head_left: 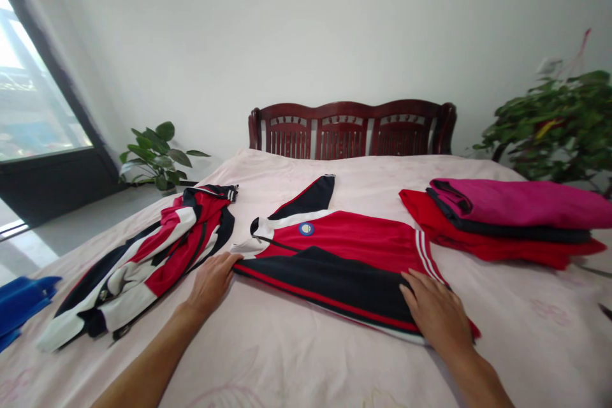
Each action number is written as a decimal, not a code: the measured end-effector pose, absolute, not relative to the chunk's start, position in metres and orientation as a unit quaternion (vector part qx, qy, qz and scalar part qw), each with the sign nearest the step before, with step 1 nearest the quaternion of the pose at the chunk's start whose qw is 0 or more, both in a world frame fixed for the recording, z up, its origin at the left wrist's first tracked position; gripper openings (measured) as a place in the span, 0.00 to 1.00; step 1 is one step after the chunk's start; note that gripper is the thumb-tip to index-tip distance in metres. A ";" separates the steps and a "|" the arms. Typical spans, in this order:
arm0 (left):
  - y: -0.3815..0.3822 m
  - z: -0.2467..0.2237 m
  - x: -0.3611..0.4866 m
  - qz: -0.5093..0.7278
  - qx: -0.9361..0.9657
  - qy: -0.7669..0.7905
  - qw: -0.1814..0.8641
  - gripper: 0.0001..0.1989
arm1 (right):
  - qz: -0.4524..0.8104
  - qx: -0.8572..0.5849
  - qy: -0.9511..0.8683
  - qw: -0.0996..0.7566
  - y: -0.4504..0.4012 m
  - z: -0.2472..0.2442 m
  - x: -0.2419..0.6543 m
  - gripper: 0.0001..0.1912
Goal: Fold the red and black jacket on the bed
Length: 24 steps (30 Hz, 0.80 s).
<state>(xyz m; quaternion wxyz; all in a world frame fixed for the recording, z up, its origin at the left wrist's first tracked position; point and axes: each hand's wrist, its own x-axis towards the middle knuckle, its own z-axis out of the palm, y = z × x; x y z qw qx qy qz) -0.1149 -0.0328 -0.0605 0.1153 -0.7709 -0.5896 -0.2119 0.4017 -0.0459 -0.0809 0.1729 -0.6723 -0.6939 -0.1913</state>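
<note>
A red, black and white track jacket (pixel 368 239) with a round blue-and-white badge lies on the bed. Its collar points left and its striped hem right; one dark sleeve sticks out toward the headboard, while the other lies folded along the near side. At the collar end, my left hand (pixel 215 277) has its fingers closed on the jacket's shoulder edge; the fingertips are partly hidden. My right hand (pixel 435 309) rests on the cuff end of the near sleeve, close to the hem, with fingers stretched out.
Left of the jacket lies a crumpled heap of similar red, white and black clothing (pixel 167 248). Folded red, dark and magenta garments (pixel 526 204) are stacked at right. Blue cloth (pixel 23 306) sits at the far left. A wooden headboard (pixel 354 108) and potted plants stand behind.
</note>
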 end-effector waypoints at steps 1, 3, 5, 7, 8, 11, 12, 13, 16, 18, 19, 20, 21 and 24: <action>-0.034 -0.062 -0.114 -0.198 -0.773 -0.594 0.105 0.18 | -0.187 -0.678 -0.689 0.174 -0.046 -0.081 0.403 0.21; -0.037 -0.063 -0.112 -0.176 -0.784 -0.589 0.084 0.22 | -0.182 -0.687 -0.682 0.173 -0.045 -0.081 0.405 0.21; -0.040 -0.063 -0.109 -0.170 -0.787 -0.589 0.073 0.24 | -0.179 -0.690 -0.681 0.170 -0.045 -0.080 0.406 0.20; -0.040 -0.063 -0.106 -0.177 -0.776 -0.601 0.066 0.25 | -0.184 -0.688 -0.681 0.171 -0.046 -0.079 0.406 0.20; -0.040 -0.063 -0.105 -0.184 -0.770 -0.608 0.061 0.25 | -0.191 -0.685 -0.681 0.174 -0.047 -0.077 0.404 0.20; -0.036 -0.066 -0.104 -0.221 -0.750 -0.622 0.040 0.26 | -0.210 -0.663 -0.693 0.188 -0.048 -0.067 0.391 0.19; -0.035 -0.066 -0.105 -0.236 -0.745 -0.623 0.032 0.25 | -0.203 -0.650 -0.707 0.190 -0.048 -0.062 0.382 0.19; -0.035 -0.067 -0.105 -0.251 -0.741 -0.623 0.023 0.25 | -0.186 -0.634 -0.726 0.189 -0.048 -0.057 0.371 0.19; -0.034 -0.069 -0.108 -0.291 -0.734 -0.614 0.001 0.21 | -0.099 -0.585 -0.785 0.178 -0.043 -0.042 0.330 0.17; -0.034 -0.070 -0.109 -0.312 -0.731 -0.606 -0.011 0.20 | -0.055 -0.561 -0.807 0.174 -0.036 -0.035 0.299 0.16; -0.035 -0.070 -0.110 -0.319 -0.731 -0.603 -0.018 0.20 | -0.044 -0.554 -0.813 0.174 -0.033 -0.032 0.285 0.15; -0.034 -0.070 -0.110 -0.323 -0.731 -0.601 -0.025 0.20 | -0.039 -0.551 -0.815 0.175 -0.028 -0.031 0.273 0.15; -0.034 -0.070 -0.111 -0.325 -0.731 -0.600 -0.031 0.21 | -0.038 -0.550 -0.816 0.176 -0.024 -0.030 0.262 0.15; -0.033 -0.071 -0.112 -0.327 -0.732 -0.597 -0.035 0.21 | -0.037 -0.555 -0.813 0.173 -0.009 -0.030 0.239 0.16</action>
